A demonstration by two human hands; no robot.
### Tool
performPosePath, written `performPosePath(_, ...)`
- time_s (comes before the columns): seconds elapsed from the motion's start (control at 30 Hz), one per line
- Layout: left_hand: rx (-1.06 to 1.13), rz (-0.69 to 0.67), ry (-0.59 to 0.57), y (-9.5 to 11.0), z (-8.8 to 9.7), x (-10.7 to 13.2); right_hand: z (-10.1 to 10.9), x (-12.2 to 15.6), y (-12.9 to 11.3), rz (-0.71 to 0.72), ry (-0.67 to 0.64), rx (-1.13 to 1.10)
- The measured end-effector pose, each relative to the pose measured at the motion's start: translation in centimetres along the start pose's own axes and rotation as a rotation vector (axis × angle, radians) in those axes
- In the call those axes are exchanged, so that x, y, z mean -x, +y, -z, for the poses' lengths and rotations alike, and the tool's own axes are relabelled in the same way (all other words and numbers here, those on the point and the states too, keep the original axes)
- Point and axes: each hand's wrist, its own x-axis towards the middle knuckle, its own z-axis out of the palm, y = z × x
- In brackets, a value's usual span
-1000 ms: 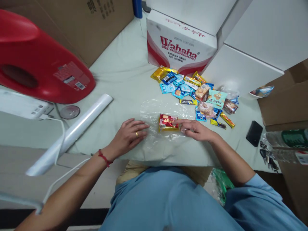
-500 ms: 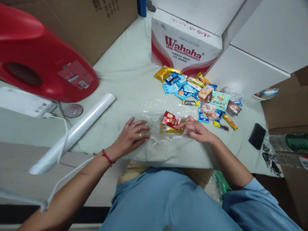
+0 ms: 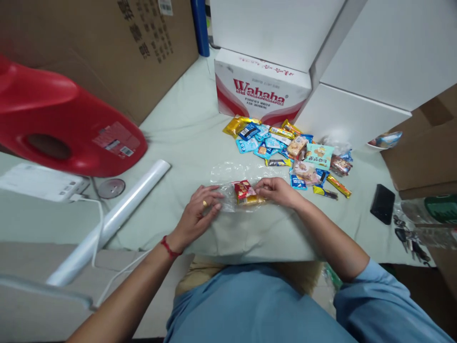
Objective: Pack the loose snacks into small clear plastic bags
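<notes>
A red snack packet (image 3: 244,189) lies on top of a yellow-wrapped snack (image 3: 254,201), both on a crinkled sheet of clear plastic film (image 3: 228,174). My right hand (image 3: 275,190) is closed in a pinch at the right edge of the red packet; its fingertips partly cover that edge. My left hand (image 3: 204,208) rests at the film's left edge, fingers stretched and thumb apart, holding nothing. A heap of small wrapped snacks (image 3: 273,143) lies just beyond the film, with a mint-green packet (image 3: 319,156) on its right side.
A white and red carton (image 3: 262,88) stands behind the snacks. To the left are a red jug (image 3: 82,138), a long roll of film (image 3: 114,224), a white power bank (image 3: 43,183) and a cable. A black case (image 3: 382,204) and keys (image 3: 410,240) lie at the right edge.
The camera view has tilted up a little. My right fingers have gone from pointing on the red packet to pinching at its edge. My left hand stays by the film, its thumb now nearer the fingers.
</notes>
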Motion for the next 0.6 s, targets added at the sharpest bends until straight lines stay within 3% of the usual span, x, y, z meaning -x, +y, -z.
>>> performPosePath(0.17,0.132,0.152,0.158,0.8,-1.0,-0.2,1.5,0.3,-0.3,0.098,-0.099,0.035)
performPosePath(0.23,0.156,0.205,0.217,0.9,-1.5,-0.1,2.5,0.1,-1.2,0.114,-0.029,0.062)
performPosePath(0.33,0.195,0.245,0.26,1.1,-2.1,0.1,3.3,-1.4,-3.1,-0.048,0.081,0.169)
performPosePath(0.43,0.221,0.261,0.297,1.2,-2.5,0.2,2.2,-4.1,-4.8,-0.221,0.051,0.433)
performPosePath(0.5,0.192,0.243,0.31,1.3,-2.7,0.4,0.8,-5.9,-5.4,-0.256,0.055,0.562)
performPosePath(0.6,0.115,0.187,0.292,1.4,-2.8,0.6,-0.7,-7.3,-5.5,-0.245,0.104,0.532)
